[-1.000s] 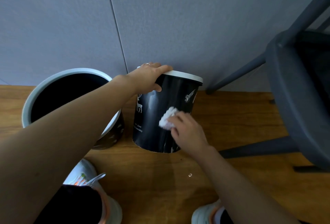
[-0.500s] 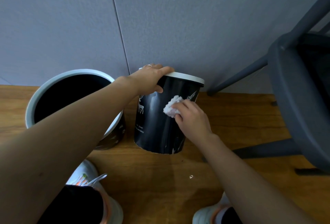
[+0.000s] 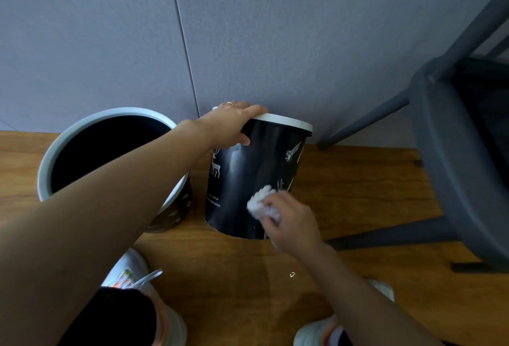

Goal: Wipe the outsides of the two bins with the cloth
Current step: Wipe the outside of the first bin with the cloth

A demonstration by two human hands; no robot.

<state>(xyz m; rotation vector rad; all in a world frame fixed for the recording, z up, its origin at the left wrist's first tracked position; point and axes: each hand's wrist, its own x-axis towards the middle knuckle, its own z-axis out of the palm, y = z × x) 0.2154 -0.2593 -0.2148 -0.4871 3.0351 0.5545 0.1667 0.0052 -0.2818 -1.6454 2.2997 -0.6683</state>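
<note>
Two black bins with white rims stand on the wooden floor by the wall. The right bin point(image 3: 248, 174) is tilted away toward the wall; my left hand point(image 3: 230, 122) grips its white rim at the top. My right hand point(image 3: 292, 221) holds a crumpled white cloth point(image 3: 260, 203) and presses it against the lower part of this bin's near side. The left bin point(image 3: 68, 136) stands upright with its dark inside showing; my left forearm crosses over it.
A dark grey chair point(image 3: 451, 152) fills the right side, its legs reaching to the wall and across the floor. My two white shoes point(image 3: 137, 285) are at the bottom. A grey panelled wall point(image 3: 275, 28) runs behind the bins.
My right hand slid the cloth up the bin's side toward the rim, then down to the lower part. My left hand kept its grip on the rim.
</note>
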